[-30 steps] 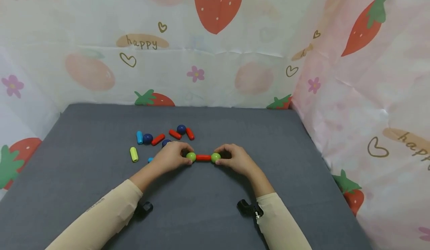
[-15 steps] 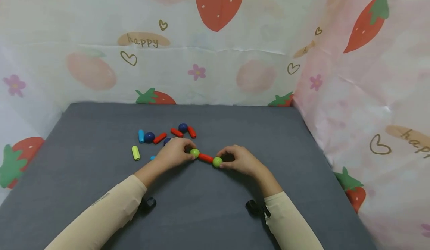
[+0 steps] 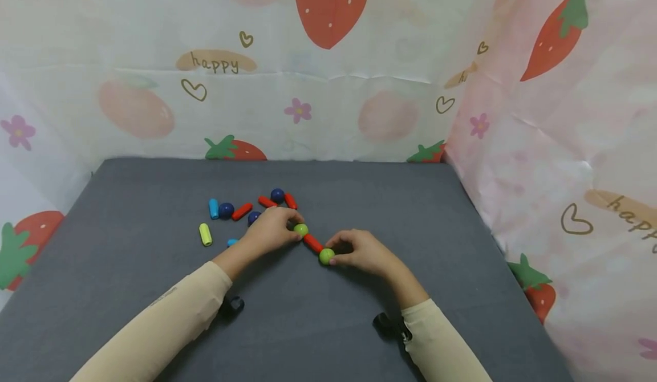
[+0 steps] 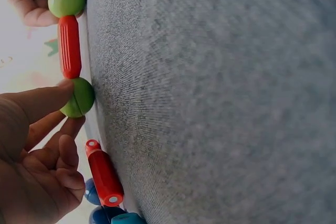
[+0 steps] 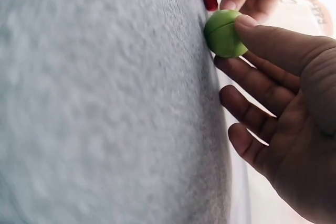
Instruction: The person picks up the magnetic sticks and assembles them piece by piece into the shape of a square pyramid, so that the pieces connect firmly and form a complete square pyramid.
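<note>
Rod (image 3: pixel 313 243), red and ridged, sits over grey cloth (image 3: pixel 308 330) between a glossy green ball (image 3: pixel 300 231) far-left, pinched by the left hand (image 3: pixel 273 227), and another green ball (image 3: pixel 326 256) near-right, pinched by the right hand (image 3: pixel 368 251). Its long axis, crosswise a second ago, now slants. Loose coloured rods (image 3: pixel 242 211) and navy balls (image 3: pixel 226 210) lie left of it; strawberry-print sheeting (image 3: pixel 328 125) rises behind.

The bare left hand (image 3: pixel 271 228) pinches between thumb and fingertips, its outer fingers curled in beside them. The bare right hand (image 3: pixel 363 251) pinches likewise, outer fingers loosely bent. Behind the fingers, both arms (image 3: pixel 409 291) spread apart in beige fabric sleeves (image 3: pixel 159 319).
</note>
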Action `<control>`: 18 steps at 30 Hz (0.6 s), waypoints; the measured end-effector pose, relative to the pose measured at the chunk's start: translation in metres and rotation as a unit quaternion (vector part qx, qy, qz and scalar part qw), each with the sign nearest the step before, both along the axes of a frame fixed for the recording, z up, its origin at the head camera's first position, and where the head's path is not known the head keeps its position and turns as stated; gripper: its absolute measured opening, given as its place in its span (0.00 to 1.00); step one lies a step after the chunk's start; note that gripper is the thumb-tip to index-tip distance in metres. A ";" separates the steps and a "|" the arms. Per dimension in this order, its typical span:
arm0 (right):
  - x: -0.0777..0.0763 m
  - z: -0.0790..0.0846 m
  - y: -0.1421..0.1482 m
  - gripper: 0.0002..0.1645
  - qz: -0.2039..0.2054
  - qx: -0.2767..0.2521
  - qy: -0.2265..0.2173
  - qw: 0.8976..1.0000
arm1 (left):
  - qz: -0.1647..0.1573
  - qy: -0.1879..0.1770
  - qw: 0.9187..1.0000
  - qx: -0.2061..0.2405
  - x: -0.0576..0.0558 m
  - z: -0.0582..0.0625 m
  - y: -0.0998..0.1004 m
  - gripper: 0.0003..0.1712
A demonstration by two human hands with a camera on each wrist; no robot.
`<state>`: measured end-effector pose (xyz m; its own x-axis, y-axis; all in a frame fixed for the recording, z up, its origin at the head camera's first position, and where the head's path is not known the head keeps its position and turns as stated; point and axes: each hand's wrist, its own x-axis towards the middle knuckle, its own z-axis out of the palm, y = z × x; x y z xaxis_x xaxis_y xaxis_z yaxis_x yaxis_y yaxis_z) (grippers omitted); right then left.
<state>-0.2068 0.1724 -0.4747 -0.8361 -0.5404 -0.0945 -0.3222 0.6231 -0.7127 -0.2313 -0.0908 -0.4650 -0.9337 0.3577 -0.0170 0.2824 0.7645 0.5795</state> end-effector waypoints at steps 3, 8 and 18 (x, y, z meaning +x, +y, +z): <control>0.003 0.000 -0.003 0.16 -0.008 -0.012 -0.011 1.000 | 0.001 -0.003 1.000 0.003 -0.003 0.000 0.002 0.17; 0.008 0.001 -0.006 0.15 -0.018 -0.029 -0.014 0.999 | 0.005 -0.001 1.000 0.007 -0.006 -0.001 0.005 0.17; 0.015 -0.002 -0.012 0.14 -0.016 -0.041 -0.029 0.999 | 0.008 -0.005 1.000 0.019 -0.007 -0.003 0.010 0.17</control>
